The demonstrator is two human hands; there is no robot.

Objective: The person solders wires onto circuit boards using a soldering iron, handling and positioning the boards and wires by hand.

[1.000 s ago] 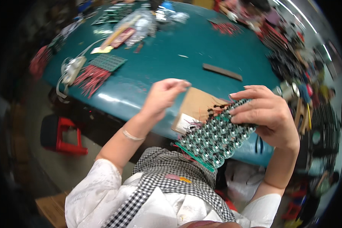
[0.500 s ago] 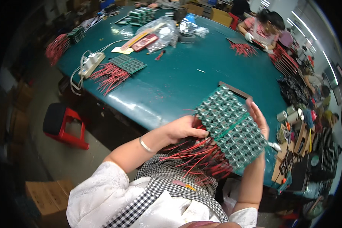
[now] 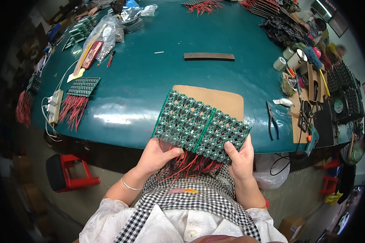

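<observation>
Between my hands is a green circuit board panel, made up of rows of small round boards with a green strip across it. Red wires hang in a bunch from its near edge, over my checked apron. My left hand grips the near left corner, thumb on top. At the right end my right hand is closed on the panel, thumb on its face and fingers hidden beneath. Beyond the panel, partly covered by it, a brown cardboard sheet lies on the green table.
A dark bar lies farther back. Pliers rest at the right, near a wooden board with tools. Leftward are another wired panel, a white power strip and a red phone-like case. A red stool stands below.
The panel has come down and left, nearer my body, and turned flatter. My right hand has moved to its near right corner. The cardboard sheet and pliers now show as the view has shifted.
</observation>
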